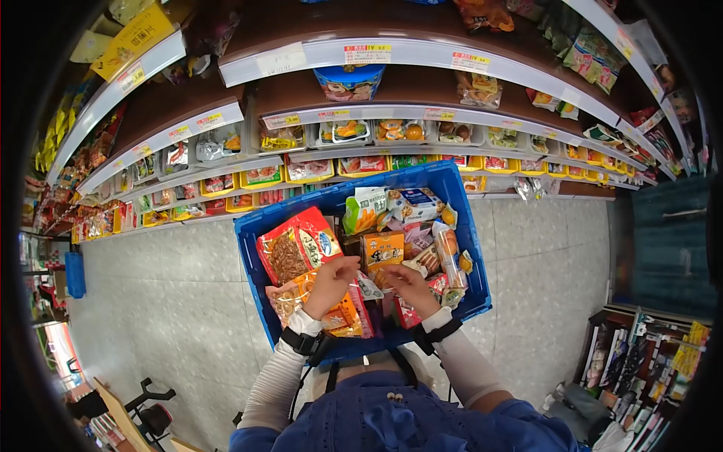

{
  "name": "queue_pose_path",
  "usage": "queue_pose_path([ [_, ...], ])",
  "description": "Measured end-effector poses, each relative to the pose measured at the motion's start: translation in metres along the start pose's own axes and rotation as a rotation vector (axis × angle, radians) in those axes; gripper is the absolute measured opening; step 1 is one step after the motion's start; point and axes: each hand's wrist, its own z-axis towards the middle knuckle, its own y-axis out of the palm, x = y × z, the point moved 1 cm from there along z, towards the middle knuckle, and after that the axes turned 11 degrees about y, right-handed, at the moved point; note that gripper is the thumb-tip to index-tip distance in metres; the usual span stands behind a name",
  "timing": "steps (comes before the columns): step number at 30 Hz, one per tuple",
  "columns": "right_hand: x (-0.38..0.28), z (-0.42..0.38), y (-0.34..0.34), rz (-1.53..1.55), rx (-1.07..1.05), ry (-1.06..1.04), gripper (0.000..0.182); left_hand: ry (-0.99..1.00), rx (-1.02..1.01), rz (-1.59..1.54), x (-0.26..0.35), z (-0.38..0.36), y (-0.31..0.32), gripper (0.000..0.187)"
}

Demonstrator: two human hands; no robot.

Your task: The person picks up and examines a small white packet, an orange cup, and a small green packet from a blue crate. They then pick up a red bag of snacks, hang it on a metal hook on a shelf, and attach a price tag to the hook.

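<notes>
A blue crate [477,260] full of packaged snacks sits in front of my body. My left hand [331,286] is over its left half, fingers loosely bent and pointing right, above an orange snack bag [345,313] and beside a red bag [301,245]. My right hand [414,291] is just right of the middle, its fingers slightly apart at the lower edge of an orange packet [384,248]. Neither hand visibly grips anything. Between them lies a small whitish packet [369,286]. A green and white bag [366,209] and a clear tube-shaped pack [449,254] lie farther back and right.
Shelves with price strips [331,56] curve across the top, holding snack packs and a blue tub [349,81]. Grey tiled floor [181,301] surrounds the crate. A rack of goods [640,354] stands at lower right; a dark chair-like object [154,414] is at lower left.
</notes>
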Motion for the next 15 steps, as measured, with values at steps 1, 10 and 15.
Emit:
queue_pose_path([
  [1, -0.007, -0.002, 0.005, 0.006, -0.031, 0.043, 0.026, -0.027, 0.009, -0.027, 0.000, -0.001, -0.001, 0.030],
  [10, -0.009, 0.010, 0.008, 0.016, -0.112, -0.058, 0.025, 0.070, 0.182, -0.004, -0.021, 0.050, 0.014, 0.025],
  [15, -0.009, 0.000, -0.010, -0.033, -0.007, 0.040, 0.025, 0.105, 0.138, 0.331, -0.017, 0.060, 0.031, 0.027],
])
